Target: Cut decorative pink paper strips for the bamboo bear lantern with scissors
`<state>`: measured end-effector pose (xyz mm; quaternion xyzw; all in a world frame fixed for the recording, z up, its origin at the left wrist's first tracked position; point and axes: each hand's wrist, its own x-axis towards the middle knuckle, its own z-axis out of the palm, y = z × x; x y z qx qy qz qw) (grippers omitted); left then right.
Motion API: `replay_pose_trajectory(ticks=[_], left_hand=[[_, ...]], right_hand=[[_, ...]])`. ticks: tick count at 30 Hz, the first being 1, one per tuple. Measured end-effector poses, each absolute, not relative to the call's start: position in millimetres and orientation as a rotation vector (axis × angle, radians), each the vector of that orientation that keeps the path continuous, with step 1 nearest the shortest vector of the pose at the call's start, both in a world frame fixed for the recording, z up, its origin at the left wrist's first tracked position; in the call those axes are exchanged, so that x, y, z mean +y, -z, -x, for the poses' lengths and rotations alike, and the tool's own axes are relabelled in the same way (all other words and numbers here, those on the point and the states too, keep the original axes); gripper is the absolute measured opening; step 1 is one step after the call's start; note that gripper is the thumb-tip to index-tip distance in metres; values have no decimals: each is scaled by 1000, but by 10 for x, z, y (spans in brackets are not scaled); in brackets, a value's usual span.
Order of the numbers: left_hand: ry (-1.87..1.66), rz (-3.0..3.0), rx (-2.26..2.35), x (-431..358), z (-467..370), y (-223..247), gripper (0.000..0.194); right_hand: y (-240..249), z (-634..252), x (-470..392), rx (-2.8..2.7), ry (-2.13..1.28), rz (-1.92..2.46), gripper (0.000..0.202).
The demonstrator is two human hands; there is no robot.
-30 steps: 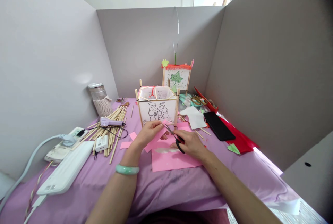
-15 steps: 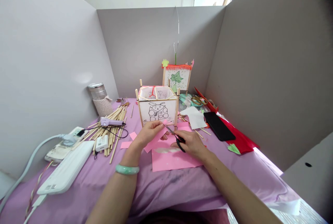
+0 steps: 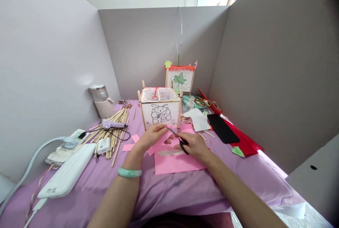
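My left hand, with a green bangle on its wrist, pinches a piece of pink paper. Black-handled scissors are held in my right hand, their blades pointing up and left at the pink paper near my left fingertips. Below both hands a larger pink sheet lies on the purple cloth. Just behind my hands stands a stick-framed box lantern with a rabbit drawing on its white front panel.
Wooden sticks, a lilac glue gun, a white power strip and a jar are at left. A black phone lies right on red material. A leaf-pattern lantern stands behind.
The pink paper between my left fingers and the scissors has shifted slightly. Both hands stay in nearly the same place.
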<state>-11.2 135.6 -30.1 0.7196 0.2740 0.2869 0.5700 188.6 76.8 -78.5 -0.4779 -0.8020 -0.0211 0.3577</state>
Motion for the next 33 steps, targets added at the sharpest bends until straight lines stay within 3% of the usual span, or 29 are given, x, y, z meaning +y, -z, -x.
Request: replay_pose_trajectory(ticks=[33], left_hand=[[-642, -1643, 649, 1335, 101, 292, 29]], right_hand=[[738, -1844, 741, -2063, 3, 1272, 39]])
